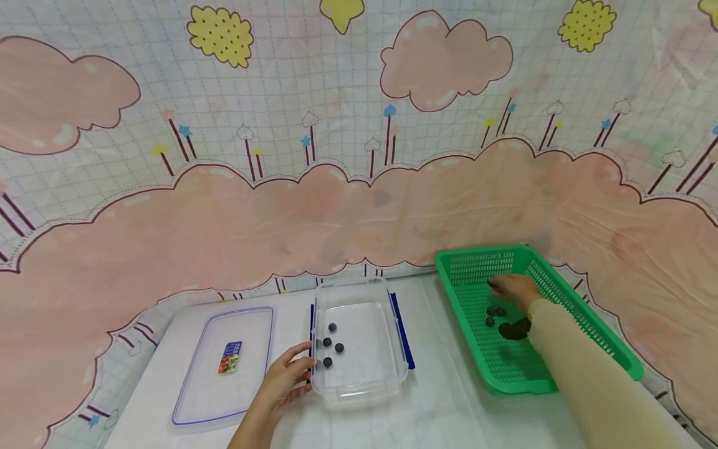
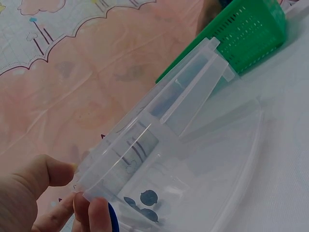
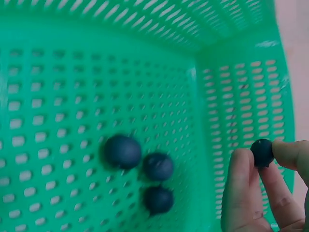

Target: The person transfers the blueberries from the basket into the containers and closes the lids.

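Note:
My right hand (image 1: 513, 288) reaches into the green basket (image 1: 583, 324) and pinches a small dark ball (image 3: 262, 152) between thumb and fingertips (image 3: 240, 162). Three more dark balls (image 3: 145, 166) lie on the basket floor (image 3: 58, 145) just left of that hand, also seen in the head view as dark balls (image 1: 494, 314). My left hand (image 1: 291, 373) grips the left rim of the clear plastic container (image 1: 359, 390), thumb (image 2: 46, 170) on the outside wall. Several dark balls (image 1: 331, 345) lie inside the container (image 2: 193, 159).
A clear lid (image 1: 224, 365) with a small label lies flat to the left of the container. A pink and white cartoon cloth (image 1: 359, 187) covers the table and rises behind as a backdrop. A dark wrist camera (image 1: 515, 328) sits on my right forearm.

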Demonstrator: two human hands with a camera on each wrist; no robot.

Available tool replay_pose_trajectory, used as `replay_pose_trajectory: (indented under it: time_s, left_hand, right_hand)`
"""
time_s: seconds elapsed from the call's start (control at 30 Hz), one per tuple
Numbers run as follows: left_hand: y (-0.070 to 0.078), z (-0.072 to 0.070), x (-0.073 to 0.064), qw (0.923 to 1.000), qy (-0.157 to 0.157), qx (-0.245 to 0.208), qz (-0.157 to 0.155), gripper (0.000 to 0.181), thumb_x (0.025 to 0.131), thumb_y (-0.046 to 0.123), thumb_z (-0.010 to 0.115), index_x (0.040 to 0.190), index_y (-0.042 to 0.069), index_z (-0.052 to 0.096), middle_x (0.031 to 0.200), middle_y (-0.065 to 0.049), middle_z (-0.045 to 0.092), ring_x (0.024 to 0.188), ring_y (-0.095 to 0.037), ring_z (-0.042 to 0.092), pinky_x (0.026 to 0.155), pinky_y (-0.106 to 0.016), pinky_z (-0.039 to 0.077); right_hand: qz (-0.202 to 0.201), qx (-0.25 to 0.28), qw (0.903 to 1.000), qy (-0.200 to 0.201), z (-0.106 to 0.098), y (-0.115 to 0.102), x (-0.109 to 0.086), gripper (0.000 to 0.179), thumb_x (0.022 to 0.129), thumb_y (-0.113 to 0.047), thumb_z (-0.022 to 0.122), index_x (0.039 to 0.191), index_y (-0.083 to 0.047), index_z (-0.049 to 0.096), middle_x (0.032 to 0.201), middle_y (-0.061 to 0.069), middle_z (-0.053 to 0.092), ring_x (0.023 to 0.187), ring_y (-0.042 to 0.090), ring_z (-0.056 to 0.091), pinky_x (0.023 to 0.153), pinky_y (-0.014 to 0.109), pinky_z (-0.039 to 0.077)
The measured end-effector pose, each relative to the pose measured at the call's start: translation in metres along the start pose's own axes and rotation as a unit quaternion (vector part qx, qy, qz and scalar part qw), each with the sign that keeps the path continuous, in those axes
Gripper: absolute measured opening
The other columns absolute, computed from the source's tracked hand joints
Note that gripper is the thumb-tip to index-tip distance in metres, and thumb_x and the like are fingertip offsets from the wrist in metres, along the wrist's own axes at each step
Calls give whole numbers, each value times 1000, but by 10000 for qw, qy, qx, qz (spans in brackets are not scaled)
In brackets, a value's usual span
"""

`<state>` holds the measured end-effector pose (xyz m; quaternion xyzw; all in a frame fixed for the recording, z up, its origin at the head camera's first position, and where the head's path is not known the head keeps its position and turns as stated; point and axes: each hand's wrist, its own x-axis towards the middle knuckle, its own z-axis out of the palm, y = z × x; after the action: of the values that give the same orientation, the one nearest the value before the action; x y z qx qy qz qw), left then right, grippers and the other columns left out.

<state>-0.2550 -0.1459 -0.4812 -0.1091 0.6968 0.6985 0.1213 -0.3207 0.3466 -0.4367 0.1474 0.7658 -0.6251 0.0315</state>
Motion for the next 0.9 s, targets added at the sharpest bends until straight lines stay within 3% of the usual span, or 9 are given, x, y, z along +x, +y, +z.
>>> replay_pose_trajectory:
  time_s: [0.13,0.23,0.57,0.67,0.77,0.9]
  left_hand:
    - [2,1,-3,10000,16,29,5,55,86,12,67,139,5,52,84,-1,60,71,-12,55,61,-26,54]
    - [3,1,-3,10000,37,38,-21,54,85,12,67,138,5,54,84,-1,60,71,-12,55,61,-25,54]
    - [1,0,-1,10000,33,11,-44,55,86,12,68,139,6,53,83,0,60,71,-12,55,62,-26,55]
    - [0,0,0,10000,43,44,-47,55,86,12,67,139,6,53,82,0,60,71,-12,55,61,-27,55]
    - [0,0,0,10000,47,70,-44,54,86,12,67,138,6,53,82,0,60,71,-13,55,61,-27,55]
    - [-1,0,1,9999,30,96,-38,54,87,13,67,139,6,53,86,-1,61,72,-14,54,62,-27,56]
  right_hand:
    - [-18,696,9960,-568,2,-4,1,57,103,-12,45,147,16,22,155,34,17,84,-6,60,108,33,43]
    - [-39,784,9934,-841,4,-6,-1,57,104,-12,44,148,15,20,156,34,14,89,-5,60,113,35,37]
    - [147,1340,9827,-1267,11,-14,-10,64,105,-14,41,153,10,4,160,29,-1,91,-4,59,112,28,36]
    - [223,1522,9803,-1237,13,-15,-13,61,105,-14,41,152,9,10,160,29,3,91,-1,60,108,25,40]
    - [244,1682,9779,-1220,14,-15,-16,56,105,-14,43,150,7,17,153,29,18,92,1,62,106,24,43]
    - [252,1796,9759,-1214,15,-15,-20,53,104,-12,43,148,6,20,142,17,29,93,3,62,104,24,44]
